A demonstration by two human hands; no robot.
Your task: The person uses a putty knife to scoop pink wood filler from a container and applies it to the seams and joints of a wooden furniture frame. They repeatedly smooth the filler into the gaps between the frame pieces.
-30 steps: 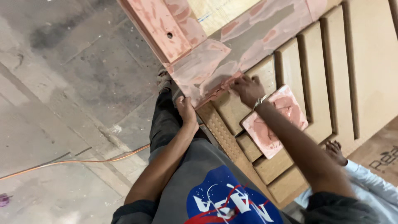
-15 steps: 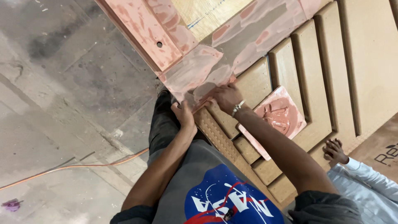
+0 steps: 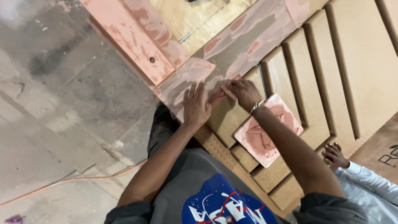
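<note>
1. A wooden door panel (image 3: 331, 83) with raised slats is seen lying across the right and upper part of the frame, its slats running from lower left to upper right. Pink filler (image 3: 195, 79) is spread in patches over the frame rail at upper centre.

2. The left hand (image 3: 196, 105) is laid flat on the pink-coated corner of the rail at centre frame, fingers spread apart and pointing toward the top of the frame; nothing is gripped by it.

3. The right hand (image 3: 244, 92) is placed just right of the left hand, fingers drawn together on what appears to be a small spreading blade (image 3: 218, 96). The blade is mostly hidden, so its shape cannot be told surely; its visible edge points left, toward the left hand.

4. The filled patch lies directly under and just above both hands, its long axis following the rail from lower left to upper right. The right hand is the nearer to the blade's working edge.

5. A square board (image 3: 267, 130) smeared with pink filler is rested on the slats, just below the right wrist.

6. Another person's hand (image 3: 335, 154) and pale sleeve are seen at the lower right, touching the panel's edge.

7. An orange cable (image 3: 83, 178) is laid across the concrete floor (image 3: 62, 103) at lower left. Dark printed lettering is partly shown on brown sheeting at the far right edge.
</note>
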